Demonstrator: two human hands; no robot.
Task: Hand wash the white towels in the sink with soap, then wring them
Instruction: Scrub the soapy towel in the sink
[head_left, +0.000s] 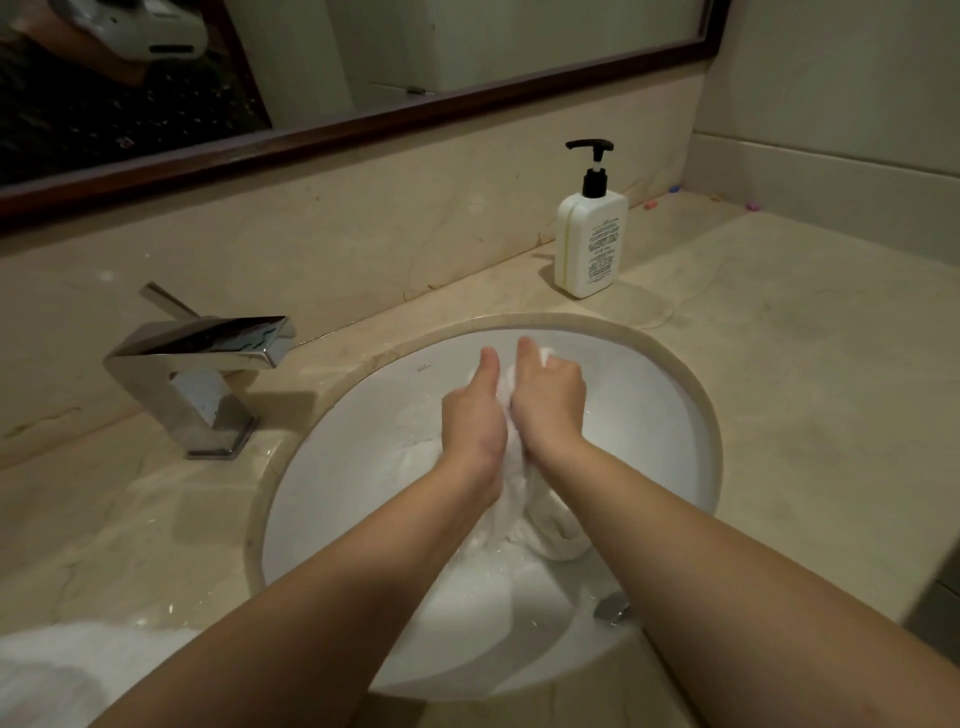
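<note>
A wet white towel (511, 512) lies bunched in the round white sink (670, 410). My left hand (475, 415) and my right hand (548, 397) grip it side by side over the far half of the basin, fingers curled round the cloth. A bit of towel sticks out above my right fist. The rest of the towel trails down under my wrists towards the drain (613, 605). A white soap pump bottle (589, 236) with a black pump stands on the counter behind the sink, to the right.
A square chrome faucet (208, 364) stands left of the sink. Another white towel (67, 670) lies on the marble counter (810, 364) at the near left. A framed mirror (363, 119) runs along the wall. Small coloured bits lie in the far right corner.
</note>
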